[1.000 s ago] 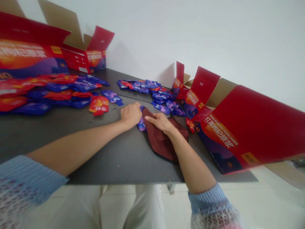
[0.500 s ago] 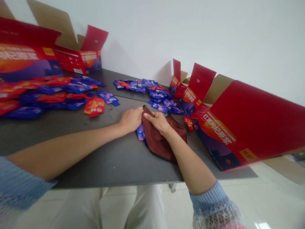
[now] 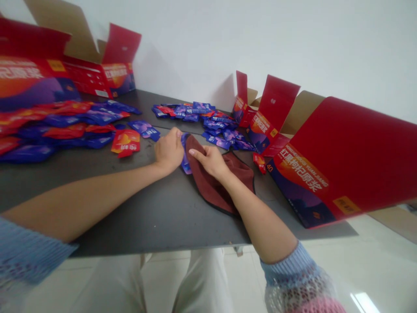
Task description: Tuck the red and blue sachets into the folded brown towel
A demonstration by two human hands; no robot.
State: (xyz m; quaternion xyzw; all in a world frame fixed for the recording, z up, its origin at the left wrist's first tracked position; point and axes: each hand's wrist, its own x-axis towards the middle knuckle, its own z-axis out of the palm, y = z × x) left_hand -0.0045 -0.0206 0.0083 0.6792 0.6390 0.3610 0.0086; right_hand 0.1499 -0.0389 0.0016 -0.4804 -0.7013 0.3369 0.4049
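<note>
Large red carton (image 3: 329, 174) at 3 o'clock: big white Chinese characters on side, small Latin line above them too blurred to read, "40" at lower left corner. Red sachet (image 3: 125, 143) at 10 o'clock: white characters, illegible.

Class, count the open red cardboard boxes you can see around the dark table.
3: one red cardboard box at the far left, one small box at the back right, one large box at the right edge. Others may lie out of frame.
</note>
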